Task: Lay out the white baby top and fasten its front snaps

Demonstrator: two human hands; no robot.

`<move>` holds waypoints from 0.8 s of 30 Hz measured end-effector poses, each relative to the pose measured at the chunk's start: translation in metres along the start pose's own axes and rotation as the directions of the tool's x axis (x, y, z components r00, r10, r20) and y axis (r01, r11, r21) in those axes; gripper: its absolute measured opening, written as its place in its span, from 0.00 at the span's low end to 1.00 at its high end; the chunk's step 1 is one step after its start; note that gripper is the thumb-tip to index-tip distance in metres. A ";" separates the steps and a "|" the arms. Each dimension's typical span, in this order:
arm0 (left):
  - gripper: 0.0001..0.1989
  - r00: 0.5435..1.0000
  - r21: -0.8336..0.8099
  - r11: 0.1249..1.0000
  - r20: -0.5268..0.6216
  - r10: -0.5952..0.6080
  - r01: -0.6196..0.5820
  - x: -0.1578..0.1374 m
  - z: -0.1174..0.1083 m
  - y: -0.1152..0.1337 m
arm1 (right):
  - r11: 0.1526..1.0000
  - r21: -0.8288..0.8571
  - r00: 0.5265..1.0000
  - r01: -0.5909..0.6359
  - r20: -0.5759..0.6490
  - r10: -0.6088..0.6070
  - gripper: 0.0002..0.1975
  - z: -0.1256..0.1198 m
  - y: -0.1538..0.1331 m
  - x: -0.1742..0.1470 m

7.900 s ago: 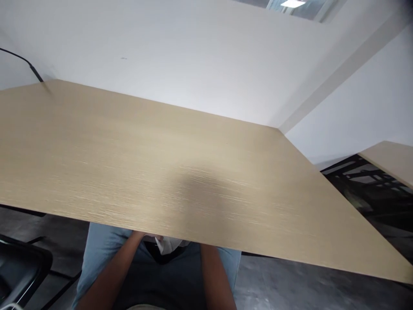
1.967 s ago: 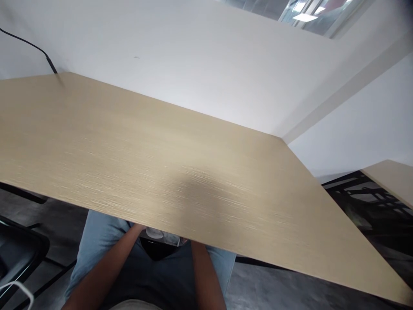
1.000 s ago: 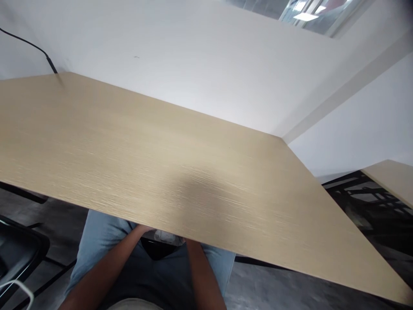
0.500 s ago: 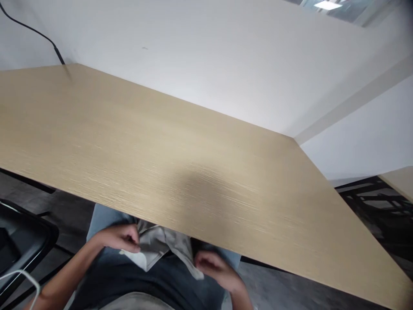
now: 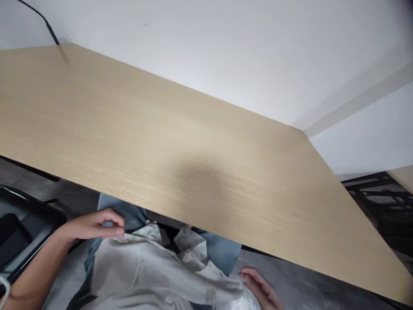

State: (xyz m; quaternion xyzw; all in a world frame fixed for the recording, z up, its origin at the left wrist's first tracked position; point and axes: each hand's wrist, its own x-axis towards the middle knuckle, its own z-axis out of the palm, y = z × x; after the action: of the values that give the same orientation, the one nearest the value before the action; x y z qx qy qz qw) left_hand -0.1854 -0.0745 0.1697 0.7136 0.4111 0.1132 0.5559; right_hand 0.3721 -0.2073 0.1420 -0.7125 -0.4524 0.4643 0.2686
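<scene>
Light grey cloth lies spread in loose folds across the person's lap, just below the near edge of a pale wooden table. At one end, the left hand pinches its upper edge between thumb and forefinger, the two curving into a small loop with a gap inside. At the other end, the right hand holds the edge with close-set fingertips, well apart from the left. Between them, crumpled flaps of the same cloth rise toward the tabletop, partly covering blue trousers. A bright, glossy patch shows near the right hand; what it is cannot be told. Beside the left forearm stands a black chair, with a curved white cord close by. Behind the table rises a white wall, and a black cable reaches the table's far left corner.
</scene>
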 end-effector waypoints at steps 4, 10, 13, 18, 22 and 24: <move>0.18 0.995 0.063 0.996 0.069 -0.065 0.060 0.021 0.018 -0.003 | 0.982 -0.054 0.983 0.183 0.041 -0.181 0.21 0.035 -0.027 0.002; 0.11 0.997 0.139 0.990 0.072 -0.039 0.029 0.021 0.035 -0.014 | 0.858 -0.260 0.883 0.443 0.291 -0.368 0.15 0.077 -0.025 0.000; 0.13 0.989 0.227 0.965 0.044 -0.143 0.130 0.015 0.040 -0.015 | 0.845 -0.323 0.903 0.427 0.200 -0.380 0.21 0.079 -0.013 0.001; 0.07 0.984 0.351 0.921 0.000 -0.179 0.167 0.014 0.048 -0.015 | 0.857 -0.277 0.896 0.435 0.224 -0.383 0.16 0.085 -0.015 0.003; 0.07 0.991 0.411 0.902 -0.029 -0.132 0.132 0.019 0.059 -0.014 | 0.844 -0.295 0.893 0.448 0.201 -0.404 0.13 0.093 -0.019 0.009; 0.11 0.990 0.441 0.888 -0.025 -0.135 0.132 0.021 0.065 -0.014 | 0.821 -0.317 0.879 0.475 0.216 -0.425 0.04 0.094 -0.022 0.011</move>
State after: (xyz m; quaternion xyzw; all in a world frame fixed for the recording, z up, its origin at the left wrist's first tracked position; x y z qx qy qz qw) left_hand -0.1381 -0.1043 0.1276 0.7913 0.4724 -0.0239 0.3875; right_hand 0.2799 -0.1911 0.1145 -0.5890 -0.7024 0.3437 0.2039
